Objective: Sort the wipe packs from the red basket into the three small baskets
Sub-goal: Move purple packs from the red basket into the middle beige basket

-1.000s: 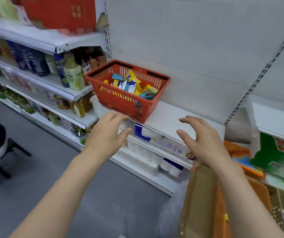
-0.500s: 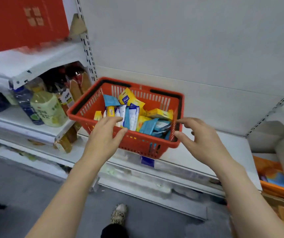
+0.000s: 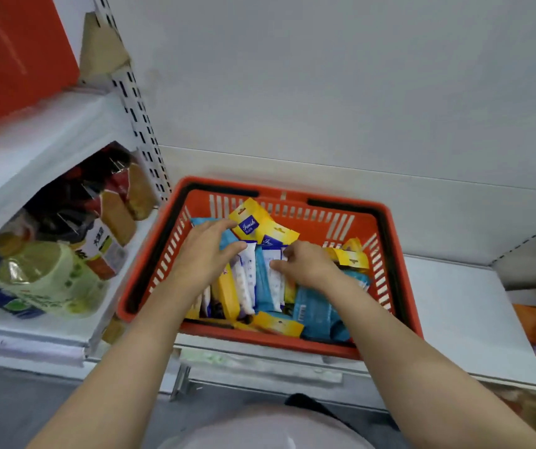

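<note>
I see both hands down inside the red basket (image 3: 399, 254). The left hand (image 3: 203, 256) lies spread over the packs, fingers loosely extended and gripping nothing that I can make out. The right hand (image 3: 307, 265) curls onto a white-and-blue wipe pack (image 3: 274, 273) at the basket's middle; whether it has a firm pinch I cannot tell. That pack stands on edge, its long axis running from the basket's near wall to its far wall. The right hand is nearer it. The small baskets are out of view.

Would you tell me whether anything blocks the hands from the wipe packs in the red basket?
Nothing visible does. The left hand and right hand are inside the red basket, resting directly on the wipe packs. The small baskets are out of view.
</note>
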